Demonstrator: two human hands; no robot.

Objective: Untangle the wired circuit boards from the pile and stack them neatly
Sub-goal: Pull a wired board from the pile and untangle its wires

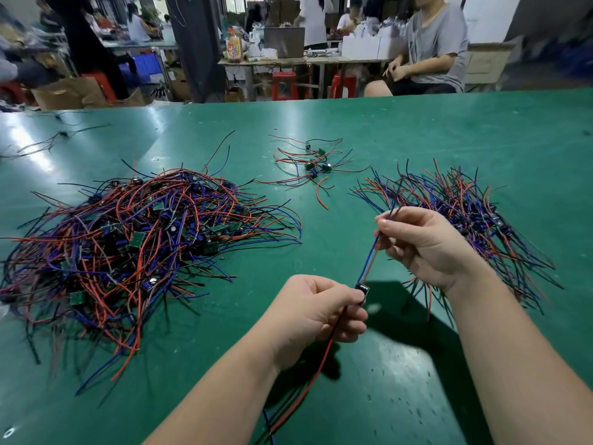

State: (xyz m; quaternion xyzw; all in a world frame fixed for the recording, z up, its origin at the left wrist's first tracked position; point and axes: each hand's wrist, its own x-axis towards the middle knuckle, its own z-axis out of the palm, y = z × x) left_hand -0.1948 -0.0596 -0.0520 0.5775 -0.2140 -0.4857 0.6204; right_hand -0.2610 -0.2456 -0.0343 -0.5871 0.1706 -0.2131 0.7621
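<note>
A big tangled pile (134, 239) of small green circuit boards with red, blue and black wires covers the left of the green table (417, 130). On the right lies a sorted bundle (465, 207) with its wires running roughly one way. I hold one wired board (362, 289) above the table in front of me. My left hand (317, 316) grips it at the board, and its red and black wires hang down from that hand. My right hand (420, 239) pinches the blue and red wires higher up and holds them taut.
A small loose cluster of boards and wires (316, 165) lies at the middle back of the table. A few stray wires (54, 139) sit at the far left. Beyond the far edge a seated person (430, 49), stools, boxes and work benches are visible.
</note>
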